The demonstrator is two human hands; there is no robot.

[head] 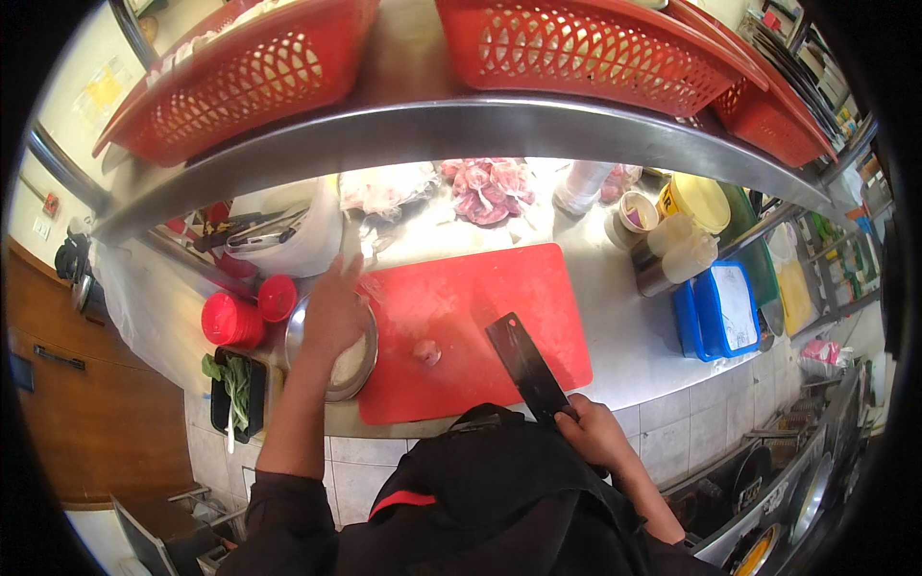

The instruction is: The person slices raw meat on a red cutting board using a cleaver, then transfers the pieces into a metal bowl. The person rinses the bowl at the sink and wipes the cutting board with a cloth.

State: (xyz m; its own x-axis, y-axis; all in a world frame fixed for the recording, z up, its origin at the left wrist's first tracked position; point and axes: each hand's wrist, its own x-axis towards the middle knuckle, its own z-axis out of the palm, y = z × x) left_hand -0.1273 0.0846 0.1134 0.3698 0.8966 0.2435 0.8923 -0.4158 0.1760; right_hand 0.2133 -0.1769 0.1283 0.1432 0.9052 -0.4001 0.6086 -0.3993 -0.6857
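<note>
My right hand (pixel 594 430) grips the handle of a dark-bladed cleaver (pixel 529 367). Its blade slants over the near right part of a red cutting board (pixel 461 288). On the board, left of the blade, lies a small pinkish piece of food (pixel 427 352), perhaps meat. My left hand (pixel 337 309) is above a round metal bowl (pixel 353 371) at the board's left edge, fingers extended and apart. The bowl has pale contents, partly hidden by that hand and forearm. A scrap of clear plastic (pixel 372 285) lies on the board's corner beside the fingers.
Beyond the board lie plastic bags of meat (pixel 490 189). A white tub (pixel 310 230) holds knives and utensils. Red cups (pixel 230 320) and a black tray of leafy greens (pixel 238 396) stand left. Sauce bottles (pixel 677 252) and blue containers (pixel 724 309) stand right. Overhead, a steel shelf (pixel 461 129) carries red baskets.
</note>
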